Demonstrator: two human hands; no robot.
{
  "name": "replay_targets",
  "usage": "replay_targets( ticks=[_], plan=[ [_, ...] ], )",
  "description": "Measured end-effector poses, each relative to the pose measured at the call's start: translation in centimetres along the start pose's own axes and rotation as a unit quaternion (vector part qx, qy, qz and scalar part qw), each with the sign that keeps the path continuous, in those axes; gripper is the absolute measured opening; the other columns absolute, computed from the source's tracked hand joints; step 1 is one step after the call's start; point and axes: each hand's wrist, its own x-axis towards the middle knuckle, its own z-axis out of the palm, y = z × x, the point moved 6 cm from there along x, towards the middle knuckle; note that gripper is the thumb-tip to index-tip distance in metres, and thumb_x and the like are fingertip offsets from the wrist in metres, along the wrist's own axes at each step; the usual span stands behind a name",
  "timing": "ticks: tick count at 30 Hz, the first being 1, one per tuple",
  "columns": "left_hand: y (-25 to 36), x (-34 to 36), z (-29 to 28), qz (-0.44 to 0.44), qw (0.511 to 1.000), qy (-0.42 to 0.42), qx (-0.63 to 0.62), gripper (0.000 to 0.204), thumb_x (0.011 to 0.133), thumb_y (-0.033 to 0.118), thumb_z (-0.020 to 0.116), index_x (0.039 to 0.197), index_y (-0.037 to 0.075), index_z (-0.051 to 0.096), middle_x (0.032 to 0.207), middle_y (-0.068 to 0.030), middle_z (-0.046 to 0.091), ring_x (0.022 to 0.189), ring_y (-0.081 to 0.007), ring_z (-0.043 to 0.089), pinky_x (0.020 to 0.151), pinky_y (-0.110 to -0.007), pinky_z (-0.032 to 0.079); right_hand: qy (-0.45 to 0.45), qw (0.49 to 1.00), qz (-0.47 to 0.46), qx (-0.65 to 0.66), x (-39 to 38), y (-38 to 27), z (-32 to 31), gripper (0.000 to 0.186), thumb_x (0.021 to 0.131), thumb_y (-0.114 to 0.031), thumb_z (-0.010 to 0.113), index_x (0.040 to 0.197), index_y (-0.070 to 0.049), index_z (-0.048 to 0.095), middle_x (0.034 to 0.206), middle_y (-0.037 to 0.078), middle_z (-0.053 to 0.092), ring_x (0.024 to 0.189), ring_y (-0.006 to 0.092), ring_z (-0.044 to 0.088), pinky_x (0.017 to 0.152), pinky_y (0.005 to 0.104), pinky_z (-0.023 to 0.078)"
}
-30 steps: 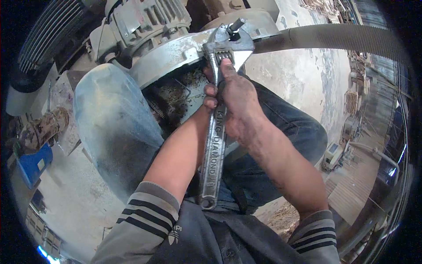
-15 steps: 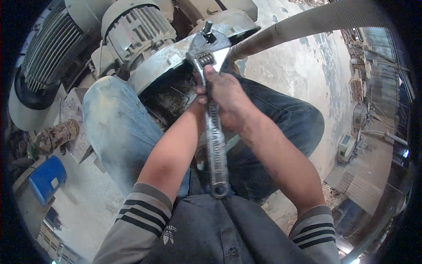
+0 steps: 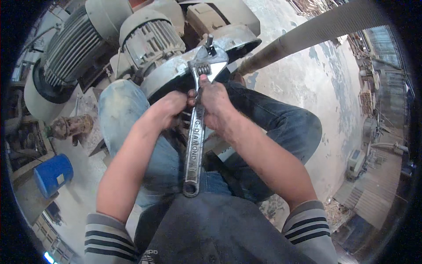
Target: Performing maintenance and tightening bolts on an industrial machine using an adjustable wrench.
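My right hand (image 3: 212,102) is closed round the upper handle of a large silver adjustable wrench (image 3: 193,152), its thumb lying just below the adjusting screw. The wrench's jaws are at a dark bolt (image 3: 209,42) that sticks up at the rim of a round grey metal housing (image 3: 160,79). The long handle points down toward my lap. To the left of the wrench, my left hand (image 3: 170,108) is curled shut close to the right hand's fingertips. Whatever it may hold is hidden.
Finned electric motors (image 3: 151,39) stand beyond the housing, a larger one (image 3: 72,55) at far left. A thick ribbed hose (image 3: 316,28) crosses at upper right. My bent knees flank the work. On the left are a blue drum (image 3: 52,175) and a dirty cylindrical part (image 3: 72,126).
My left hand has drawn out from behind the wrench to its left side. The wrench handle's lower end has swung left, while the right hand keeps its grip.
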Motion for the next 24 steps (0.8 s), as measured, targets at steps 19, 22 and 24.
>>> replay_targets(
  ticks=[19, 22, 24],
  plan=[
    [1.0, -11.2, 6.7, 0.121, 0.900, 0.175, 0.380, 0.086, 0.071, 0.004, 0.058, 0.139, 0.010, 0.005, 0.121, -0.0261, 0.044, 0.101, -0.0441, 0.050, 0.088, -0.043, 0.044, 0.341, 0.645, 0.183, -0.659, 13.6, -2.7, -13.8, 0.045, 0.086, -0.028, 0.044, 0.126, -0.006, 0.043, 0.131, 0.011, 0.038, 0.113, 0.0297, 0.045, 0.088, 0.0491, 0.039],
    [1.1, -11.3, 6.9, 0.148, 0.888, 0.177, 0.397, 0.086, 0.072, 0.003, 0.058, 0.139, 0.010, 0.004, 0.123, -0.0262, 0.043, 0.104, -0.0441, 0.048, 0.090, -0.042, 0.043, 0.435, 0.790, 0.114, -0.416, 15.1, -2.3, -11.8, 0.045, 0.089, -0.025, 0.040, 0.129, -0.006, 0.037, 0.135, 0.012, 0.033, 0.118, 0.0313, 0.036, 0.092, 0.0488, 0.037],
    [0.5, -11.3, 7.0, 0.127, 0.893, 0.195, 0.385, 0.087, 0.071, 0.003, 0.059, 0.139, 0.010, 0.004, 0.124, -0.0257, 0.042, 0.106, -0.0439, 0.047, 0.090, -0.043, 0.043, 0.500, 0.856, 0.034, -0.129, 15.2, -3.2, -9.6, 0.044, 0.091, -0.022, 0.035, 0.132, -0.005, 0.032, 0.138, 0.012, 0.028, 0.124, 0.0329, 0.028, 0.096, 0.0484, 0.035]
  ],
)
